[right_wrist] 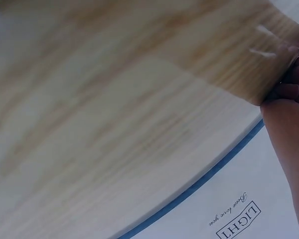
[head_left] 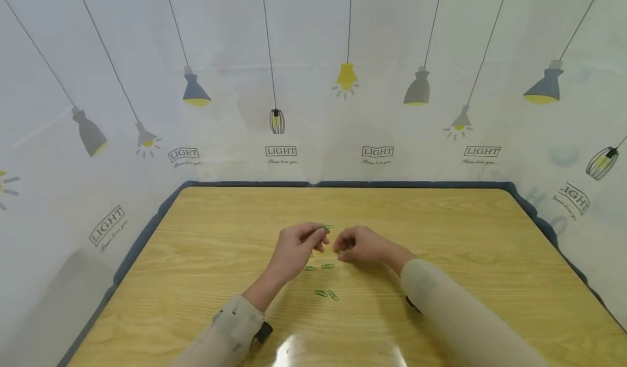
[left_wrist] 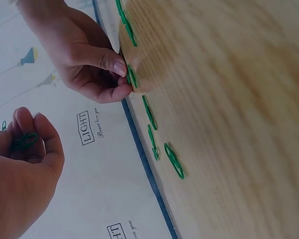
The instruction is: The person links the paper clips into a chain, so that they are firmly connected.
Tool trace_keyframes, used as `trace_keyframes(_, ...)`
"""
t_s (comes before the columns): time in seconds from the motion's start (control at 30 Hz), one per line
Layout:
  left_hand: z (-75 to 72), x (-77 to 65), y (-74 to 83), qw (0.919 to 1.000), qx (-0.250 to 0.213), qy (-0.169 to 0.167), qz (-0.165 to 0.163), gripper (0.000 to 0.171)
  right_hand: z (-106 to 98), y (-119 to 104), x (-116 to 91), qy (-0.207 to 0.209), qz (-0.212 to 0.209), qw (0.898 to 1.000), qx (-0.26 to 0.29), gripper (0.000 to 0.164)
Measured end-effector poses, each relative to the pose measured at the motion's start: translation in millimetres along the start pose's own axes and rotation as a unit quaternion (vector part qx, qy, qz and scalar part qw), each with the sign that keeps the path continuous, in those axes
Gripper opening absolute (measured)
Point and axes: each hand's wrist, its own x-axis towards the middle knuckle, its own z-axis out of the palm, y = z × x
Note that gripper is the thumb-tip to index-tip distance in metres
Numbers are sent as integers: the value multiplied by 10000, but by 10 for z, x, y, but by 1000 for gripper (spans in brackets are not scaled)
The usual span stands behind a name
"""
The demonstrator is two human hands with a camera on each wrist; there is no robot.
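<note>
Green paper clips lie on the wooden table (head_left: 225,236). My left hand (head_left: 291,247) is raised above the tabletop and holds several green paper clips (left_wrist: 25,141) between its thumb and curled fingers; one clip (head_left: 328,226) sticks out past the fingertips in the head view. Opposite it, my right hand (head_left: 364,245) is down at the table surface, its thumb and fingers pinching a green paper clip (left_wrist: 132,76). At the edge of the right wrist view, the right hand's curled fingers (right_wrist: 291,89) show only in part.
Nearer me lie a pair of clips (head_left: 326,294), with a single clip (head_left: 327,266) just beyond them and another clip (head_left: 309,268) beside the left wrist. A dark blue edge (head_left: 313,184) runs round the table, against a wall covering (head_left: 313,95) printed with lamps.
</note>
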Motion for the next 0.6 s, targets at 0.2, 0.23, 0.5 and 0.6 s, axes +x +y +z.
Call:
trace_keyframes(0.2,29,22,29,10000,-30,-20,18,22,2,6,19,19,103,9999,-87,12)
trace_keyframes(0.23,32,25,34,10000,-23,-18,26,22,3,7,19,26,102,9999,-113,13)
trace_keyframes(0.5,41,43,65,10000,-36,-64,-11,23,-11,-7,-48,128,-7,9998,-136,16)
trace_keyframes(0.6,55,19,84,9999,-117,-64,-90,22,11,-14,-68,159,-14,9999,-66,17)
